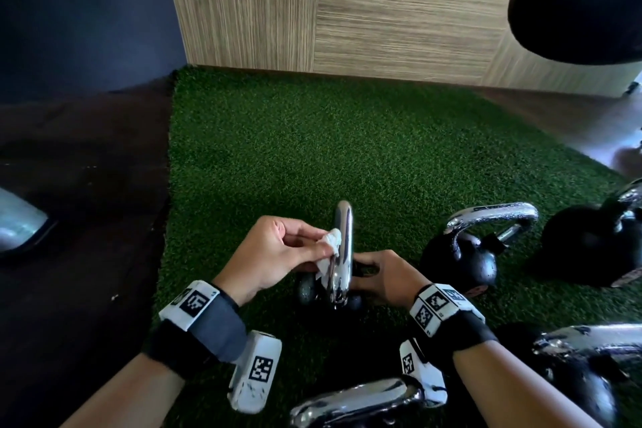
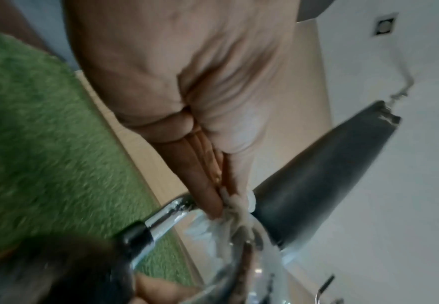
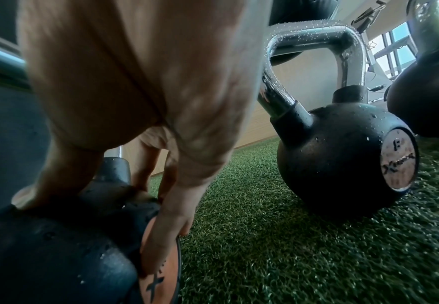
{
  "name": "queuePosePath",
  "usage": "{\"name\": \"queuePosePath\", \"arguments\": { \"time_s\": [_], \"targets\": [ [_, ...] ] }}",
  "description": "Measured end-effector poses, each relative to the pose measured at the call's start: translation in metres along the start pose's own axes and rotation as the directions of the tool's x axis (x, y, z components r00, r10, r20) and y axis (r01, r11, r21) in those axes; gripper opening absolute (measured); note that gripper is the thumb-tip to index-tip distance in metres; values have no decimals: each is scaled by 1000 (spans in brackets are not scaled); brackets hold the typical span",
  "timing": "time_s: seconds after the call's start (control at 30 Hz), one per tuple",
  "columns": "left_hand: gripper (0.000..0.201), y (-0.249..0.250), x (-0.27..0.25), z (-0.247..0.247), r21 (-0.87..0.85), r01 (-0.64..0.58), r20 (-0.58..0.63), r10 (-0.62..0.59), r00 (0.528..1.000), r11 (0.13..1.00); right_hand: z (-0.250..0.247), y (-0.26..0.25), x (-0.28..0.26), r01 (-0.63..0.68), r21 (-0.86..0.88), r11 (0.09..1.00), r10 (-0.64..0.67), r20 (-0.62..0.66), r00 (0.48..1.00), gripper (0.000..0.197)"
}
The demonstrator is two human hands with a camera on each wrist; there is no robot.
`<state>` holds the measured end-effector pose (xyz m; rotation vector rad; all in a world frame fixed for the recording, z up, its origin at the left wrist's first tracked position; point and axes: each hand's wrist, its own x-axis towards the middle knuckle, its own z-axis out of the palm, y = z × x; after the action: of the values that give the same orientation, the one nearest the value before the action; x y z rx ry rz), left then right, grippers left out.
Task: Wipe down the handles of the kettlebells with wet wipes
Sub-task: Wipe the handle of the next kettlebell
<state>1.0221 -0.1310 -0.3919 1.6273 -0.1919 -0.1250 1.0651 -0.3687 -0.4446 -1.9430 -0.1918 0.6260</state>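
Both forearms are bare, with no sleeves reaching the wrists. The left hand [image 1: 274, 254] has a wide wristband [image 1: 205, 334] just behind it — grey in the middle, black at the edge nearer the elbow. A white block [image 1: 189, 302] with a black square-patterned marker sits on top of it, and a 2nd white block [image 1: 255, 372] hangs below. The right hand [image 1: 385, 276] has a black band [image 1: 462, 334] and 2 similar white marker blocks — one on top [image 1: 439, 304], one beneath [image 1: 422, 373].
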Motion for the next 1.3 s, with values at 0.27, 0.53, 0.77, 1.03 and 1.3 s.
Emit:
{"name": "queuePosePath", "arguments": {
  "time_s": [0.27, 0.53, 0.77, 1.03, 1.3],
  "targets": [
    [19, -15, -33, 6, -70, 43, 95, -37, 995, 997, -3, 2, -1, -4, 11, 1000, 4, 22, 1000, 41],
    [12, -32, -59, 14, 173, -128, 15, 128, 992, 977, -3, 3, -2, 0, -6, 1000, 0, 24, 1000, 73],
    [26, -48, -59, 17, 389, -212, -17, 237, 971, 896, 1, -4, -6, 9, -79, 997, -9, 8, 1000, 82],
    [33, -5, -27, -17, 63, -100, -35, 102, 994, 993, -27, -80, -48, 46, -614, 788, -274, -282, 920, 39],
    [10, 38, -14, -2, -400, -33, 18, 44, 999, 916, -2, -143, -86, 545, -342, 766, -615, -142, 775, 49]
  ]
}}
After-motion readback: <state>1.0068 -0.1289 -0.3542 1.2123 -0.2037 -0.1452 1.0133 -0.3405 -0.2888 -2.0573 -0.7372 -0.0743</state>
